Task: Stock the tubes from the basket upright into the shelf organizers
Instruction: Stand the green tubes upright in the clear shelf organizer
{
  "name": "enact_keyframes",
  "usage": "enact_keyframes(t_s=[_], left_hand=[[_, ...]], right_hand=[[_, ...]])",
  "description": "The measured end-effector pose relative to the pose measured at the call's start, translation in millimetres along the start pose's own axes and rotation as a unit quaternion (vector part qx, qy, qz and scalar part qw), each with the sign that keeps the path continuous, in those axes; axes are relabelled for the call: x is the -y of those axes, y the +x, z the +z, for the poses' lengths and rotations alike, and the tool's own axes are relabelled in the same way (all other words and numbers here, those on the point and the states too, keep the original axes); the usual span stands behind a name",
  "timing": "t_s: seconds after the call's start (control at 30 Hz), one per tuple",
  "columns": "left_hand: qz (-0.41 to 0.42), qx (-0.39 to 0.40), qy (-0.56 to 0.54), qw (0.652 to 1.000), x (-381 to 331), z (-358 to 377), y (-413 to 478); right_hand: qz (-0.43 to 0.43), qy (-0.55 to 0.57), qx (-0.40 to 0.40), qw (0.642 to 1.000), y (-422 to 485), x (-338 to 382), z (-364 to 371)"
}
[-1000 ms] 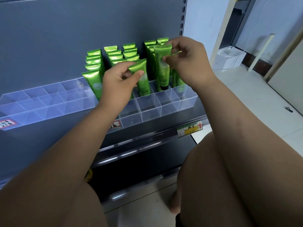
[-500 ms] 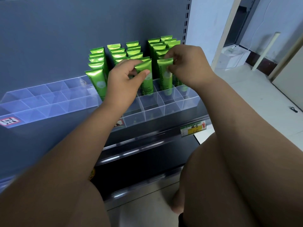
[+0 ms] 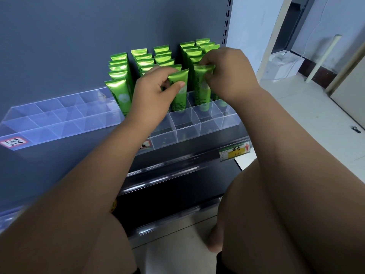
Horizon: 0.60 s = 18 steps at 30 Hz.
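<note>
Several green tubes (image 3: 118,76) stand upright in rows in a clear plastic organizer (image 3: 187,131) on the shelf. My left hand (image 3: 152,95) grips one green tube (image 3: 178,95) near its top, with its foot down in a middle compartment. My right hand (image 3: 227,76) pinches the crimped top of another green tube (image 3: 201,89), which stands in the compartment just to the right. Both tubes are upright. The basket is out of view.
A second clear organizer (image 3: 59,119) lies to the left with bare compartments and a red label. A price tag (image 3: 235,153) sits on the shelf rail. My knees are below the shelf. White tiled floor and a doorway lie to the right.
Both tubes have come down from above the organizer into its compartments. My hands followed them downward and stayed on their tops.
</note>
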<state>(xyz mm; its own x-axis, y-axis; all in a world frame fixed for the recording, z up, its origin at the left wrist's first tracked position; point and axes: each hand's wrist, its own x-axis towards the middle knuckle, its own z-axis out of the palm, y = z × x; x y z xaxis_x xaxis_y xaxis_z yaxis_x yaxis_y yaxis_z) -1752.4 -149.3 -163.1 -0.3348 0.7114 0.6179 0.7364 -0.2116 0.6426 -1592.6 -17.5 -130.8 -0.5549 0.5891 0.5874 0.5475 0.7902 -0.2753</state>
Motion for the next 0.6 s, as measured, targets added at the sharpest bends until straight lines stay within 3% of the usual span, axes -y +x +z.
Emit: enact_keyframes(t_s=[0.3, 0.6], left_hand=[[-0.047, 0.033, 0.043, 0.997, 3.4, 4.1, -5.7], [-0.064, 0.005, 0.013, 0.998, -1.8, 10.9, -12.3]], right_hand=[[-0.027, -0.03, -0.002, 0.999, 1.0, 4.1, 4.0], [-0.038, -0.037, -0.011, 0.999, 2.2, 5.5, 3.7]])
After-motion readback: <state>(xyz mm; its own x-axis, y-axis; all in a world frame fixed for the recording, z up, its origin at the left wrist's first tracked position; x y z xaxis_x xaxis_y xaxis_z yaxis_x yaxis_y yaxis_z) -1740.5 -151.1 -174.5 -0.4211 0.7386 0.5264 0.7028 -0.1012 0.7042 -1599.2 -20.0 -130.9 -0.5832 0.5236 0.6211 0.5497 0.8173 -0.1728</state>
